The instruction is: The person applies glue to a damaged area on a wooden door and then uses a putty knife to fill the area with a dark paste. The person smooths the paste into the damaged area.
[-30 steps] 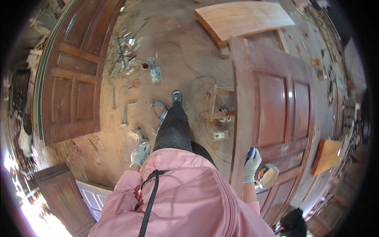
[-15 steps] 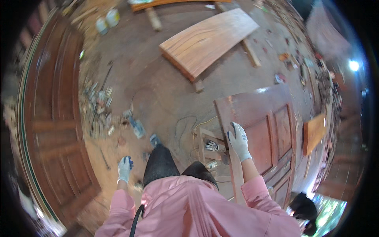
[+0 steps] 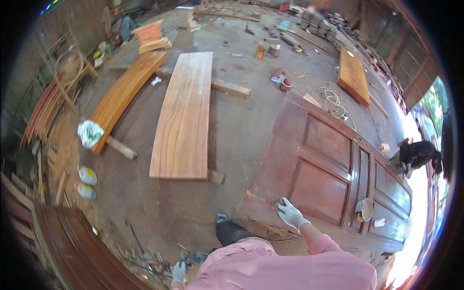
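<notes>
The gloved right hand (image 3: 290,213) rests flat, fingers spread, on the reddish-brown panelled door (image 3: 325,169) lying flat; the left hand's (image 3: 179,272) grip is unclear.

Soft, even daylight fills the workshop, with faint shadows on the floor (image 3: 232,125). Harsh white glare burns out the lower right rim. Fisheye distortion bends the planks and door (image 3: 328,164) outward; black corners frame everything, and distant clutter is soft.

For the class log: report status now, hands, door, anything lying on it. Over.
Right hand gloved, flat on the red-brown door. Left hand gloved, low, apart from it. Small tin sits on the door.
</notes>
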Demonstrator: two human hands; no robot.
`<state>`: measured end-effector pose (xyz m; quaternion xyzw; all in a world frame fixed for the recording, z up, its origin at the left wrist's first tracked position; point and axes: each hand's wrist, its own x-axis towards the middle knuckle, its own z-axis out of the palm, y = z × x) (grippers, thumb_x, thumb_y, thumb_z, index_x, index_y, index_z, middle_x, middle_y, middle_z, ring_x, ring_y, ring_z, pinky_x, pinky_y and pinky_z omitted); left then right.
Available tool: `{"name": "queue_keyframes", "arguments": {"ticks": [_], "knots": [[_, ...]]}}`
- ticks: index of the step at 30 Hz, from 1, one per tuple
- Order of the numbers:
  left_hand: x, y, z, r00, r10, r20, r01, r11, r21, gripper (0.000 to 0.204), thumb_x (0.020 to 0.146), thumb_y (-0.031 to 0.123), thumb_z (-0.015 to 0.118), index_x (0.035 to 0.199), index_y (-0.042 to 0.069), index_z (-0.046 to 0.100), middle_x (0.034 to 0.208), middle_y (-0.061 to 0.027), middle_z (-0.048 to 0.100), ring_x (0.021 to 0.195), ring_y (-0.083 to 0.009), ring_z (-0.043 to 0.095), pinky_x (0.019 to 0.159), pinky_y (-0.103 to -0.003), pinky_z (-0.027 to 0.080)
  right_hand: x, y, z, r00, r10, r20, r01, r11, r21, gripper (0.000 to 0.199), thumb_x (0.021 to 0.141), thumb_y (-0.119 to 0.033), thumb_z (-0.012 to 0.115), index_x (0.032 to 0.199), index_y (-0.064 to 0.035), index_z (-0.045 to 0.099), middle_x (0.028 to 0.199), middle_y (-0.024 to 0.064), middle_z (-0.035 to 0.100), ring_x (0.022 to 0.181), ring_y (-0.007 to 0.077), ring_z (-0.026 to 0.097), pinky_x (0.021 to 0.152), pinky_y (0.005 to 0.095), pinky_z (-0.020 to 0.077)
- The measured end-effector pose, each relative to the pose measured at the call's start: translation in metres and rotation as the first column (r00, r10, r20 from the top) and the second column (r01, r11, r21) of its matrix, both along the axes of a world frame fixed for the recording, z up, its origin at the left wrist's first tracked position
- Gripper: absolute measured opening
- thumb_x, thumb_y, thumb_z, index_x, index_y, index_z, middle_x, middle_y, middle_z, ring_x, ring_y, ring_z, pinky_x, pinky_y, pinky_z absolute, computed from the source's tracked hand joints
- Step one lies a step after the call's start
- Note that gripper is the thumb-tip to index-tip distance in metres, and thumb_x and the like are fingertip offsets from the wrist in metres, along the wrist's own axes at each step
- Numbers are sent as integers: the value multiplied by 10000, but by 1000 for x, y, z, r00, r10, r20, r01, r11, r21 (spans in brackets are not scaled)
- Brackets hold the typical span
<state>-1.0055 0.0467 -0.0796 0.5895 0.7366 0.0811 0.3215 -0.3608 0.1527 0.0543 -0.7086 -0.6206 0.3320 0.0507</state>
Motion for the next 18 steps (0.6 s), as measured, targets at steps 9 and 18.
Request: {"name": "queue_keyframes", "arguments": {"ticks": [9, 18], "knots": [[3, 238, 34, 799, 379, 467, -176, 890, -420, 243, 1046, 289, 591, 1073, 66, 682, 838, -53, 707, 648, -163, 668, 585, -324, 531, -6, 45, 27, 982, -112, 150, 148, 954, -262, 435, 964, -373, 599, 1283, -90, 689, 1369, 163, 565, 1348, 373, 500, 1110, 474, 454], [5, 514, 25, 889, -240, 390, 407, 804, -434, 388, 1051, 344, 602, 1277, 28, 597, 1046, -134, 724, 877, -240, 718, 756, -406, 591, -70, 105, 22, 704, -682, 199, 660, 731, 171, 483, 949, -415, 639, 1306, -89, 652, 1346, 157, 617, 1286, 370, 559, 1052, 497, 486]]}}
